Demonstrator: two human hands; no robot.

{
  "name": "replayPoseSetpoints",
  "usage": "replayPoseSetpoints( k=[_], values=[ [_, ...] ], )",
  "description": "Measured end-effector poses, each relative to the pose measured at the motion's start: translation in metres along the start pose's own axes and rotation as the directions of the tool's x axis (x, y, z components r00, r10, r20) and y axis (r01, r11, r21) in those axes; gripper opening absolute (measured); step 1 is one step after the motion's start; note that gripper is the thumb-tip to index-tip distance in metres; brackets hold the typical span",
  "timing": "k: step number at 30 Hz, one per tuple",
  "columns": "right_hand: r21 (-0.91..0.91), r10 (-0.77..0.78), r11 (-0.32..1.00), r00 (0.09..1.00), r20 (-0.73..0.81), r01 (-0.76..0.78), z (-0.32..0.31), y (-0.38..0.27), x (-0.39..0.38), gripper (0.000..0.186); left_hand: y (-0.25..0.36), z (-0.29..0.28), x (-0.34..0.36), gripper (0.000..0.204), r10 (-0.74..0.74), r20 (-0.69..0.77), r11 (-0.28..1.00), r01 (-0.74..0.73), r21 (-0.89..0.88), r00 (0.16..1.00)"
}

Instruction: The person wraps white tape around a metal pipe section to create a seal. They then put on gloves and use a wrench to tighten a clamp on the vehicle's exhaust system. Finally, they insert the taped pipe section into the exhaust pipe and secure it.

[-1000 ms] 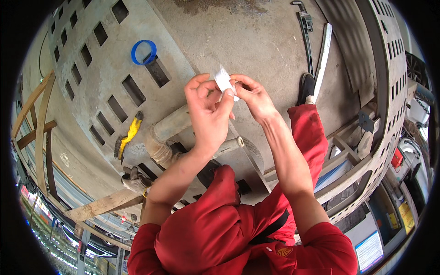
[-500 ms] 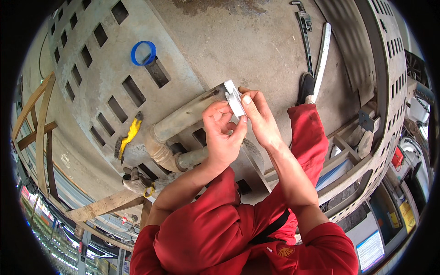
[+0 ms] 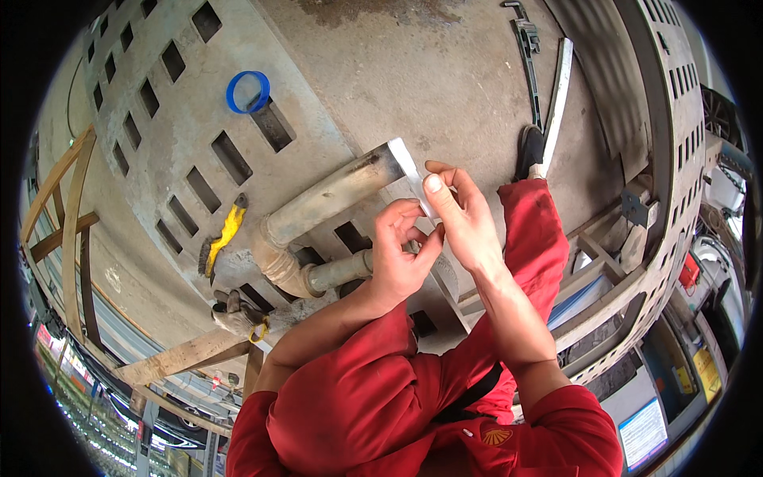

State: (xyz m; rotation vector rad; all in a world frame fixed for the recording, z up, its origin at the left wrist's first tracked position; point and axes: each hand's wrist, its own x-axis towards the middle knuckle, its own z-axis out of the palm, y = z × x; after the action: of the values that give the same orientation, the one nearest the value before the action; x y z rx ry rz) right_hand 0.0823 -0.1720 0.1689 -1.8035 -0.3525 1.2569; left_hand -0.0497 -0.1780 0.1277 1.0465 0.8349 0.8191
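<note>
Evidently, the work with the thin, flat, white strip of tape (image 3: 413, 176) was only partly along. Slightly right of the frame's centre, its upper end lay against the mouth of the long, round, grey metal pipe (image 3: 330, 199), and the rest ran down and rightward to the person's fingers, not yet parted from them. No finished wrap could be made out; the pipe's side near the mouth showed bare, dark-stained metal, so by judgement most of the taping was left.

The right hand (image 3: 465, 222), right of centre, was nearly closed, its thumb laid along the strip and its fingers bent behind, pinching it. The left hand (image 3: 401, 250), just below and to the left, was loosely curled, with a narrow gap between thumb and forefinger; the forefinger's tip was at the strip's lower end, but whether it gripped could not be told.

A blue, hoop-shaped plastic ring (image 3: 230, 92) lay in the upper left of the frame on a grey, slotted steel plate (image 3: 187, 131). A yellow-handled, dark-bristled brush (image 3: 228, 232) lay left of the pipe, and a long, dark metal wrench (image 3: 528, 49) lay in the upper right.
</note>
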Motion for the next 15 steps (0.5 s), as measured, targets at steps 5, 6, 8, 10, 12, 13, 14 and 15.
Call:
replayPoseSetpoints(
  k=[5, 6, 8, 10, 12, 13, 14, 15],
  values=[
    [-0.088, 0.300, 0.953, 0.944, 0.138, -0.290, -0.014, -0.008, -0.002, 0.060, -0.003, -0.006, -0.010, 0.072, 0.056, 0.085, 0.989, -0.067, 0.133, 0.995],
    [-0.058, 0.311, 0.950, 0.938, 0.151, -0.305, -0.015, -0.006, -0.002, 0.059, -0.002, -0.007, -0.013, 0.074, 0.052, 0.101, 0.985, -0.067, 0.158, 0.994],
    [-0.001, 0.331, 0.942, 0.926, 0.180, -0.336, -0.017, -0.001, -0.002, 0.057, -0.002, -0.008, -0.018, 0.074, 0.056, 0.129, 0.977, -0.080, 0.197, 0.990],
    [-0.005, 0.356, 0.932, 0.909, 0.215, -0.363, -0.020, 0.003, 0.001, 0.052, -0.001, -0.011, -0.020, 0.073, 0.052, 0.173, 0.964, -0.095, 0.249, 0.984],
    [0.002, 0.338, 0.938, 0.914, 0.226, -0.347, -0.022, 0.010, 0.001, 0.047, 0.003, -0.018, -0.018, 0.072, 0.040, 0.233, 0.943, -0.114, 0.313, 0.972],
    [0.010, 0.308, 0.948, 0.926, 0.219, -0.317, -0.023, 0.015, 0.000, 0.045, 0.006, -0.020, -0.016, 0.065, 0.048, 0.241, 0.927, -0.133, 0.351, 0.969],
    [0.019, 0.277, 0.958, 0.937, 0.212, -0.287, -0.024, 0.018, 0.000, 0.044, 0.010, -0.022, -0.014, 0.058, 0.055, 0.249, 0.909, -0.152, 0.389, 0.967],
    [0.070, 0.283, 0.951, 0.938, 0.201, -0.302, -0.023, 0.015, 0.000, 0.042, 0.017, -0.024, -0.009, 0.052, 0.061, 0.258, 0.889, -0.170, 0.425, 0.964]
  ],
)
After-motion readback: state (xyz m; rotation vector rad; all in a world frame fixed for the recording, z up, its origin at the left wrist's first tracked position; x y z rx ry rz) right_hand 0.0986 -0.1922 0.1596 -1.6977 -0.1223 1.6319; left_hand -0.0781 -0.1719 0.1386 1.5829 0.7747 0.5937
